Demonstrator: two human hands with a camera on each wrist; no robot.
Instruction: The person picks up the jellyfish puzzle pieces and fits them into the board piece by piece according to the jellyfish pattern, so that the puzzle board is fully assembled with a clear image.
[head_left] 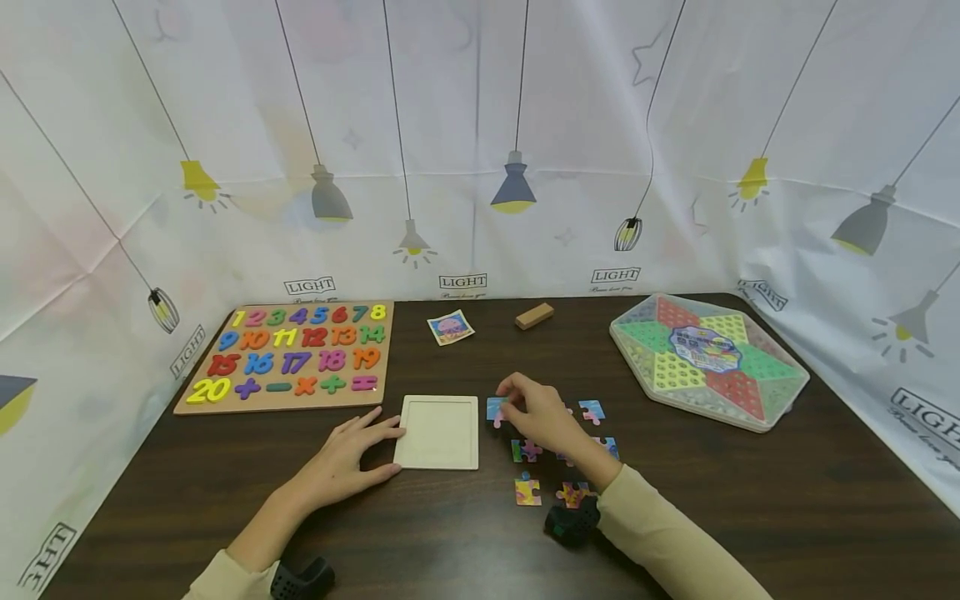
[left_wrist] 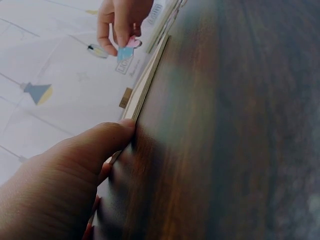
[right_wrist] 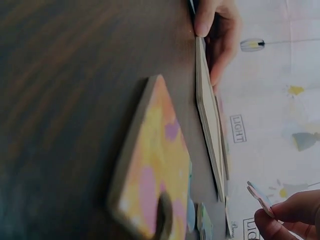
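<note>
My right hand pinches a blue and pink jigsaw piece between thumb and fingertips. In the left wrist view this jigsaw piece hangs above the table, right of a shallow, pale square puzzle tray. My left hand touches the tray's left edge with thumb and fingertips, its fingers spread and relaxed. Under and beside my right arm lie several loose pieces, including a yellow and pink piece and a blue piece. The hand and forearm partly cover some.
A wooden number board stands at the back left. Behind the tray lie a small picture card and a wooden block. At the back right is a hexagonal game board. A printed curtain borders the dark table.
</note>
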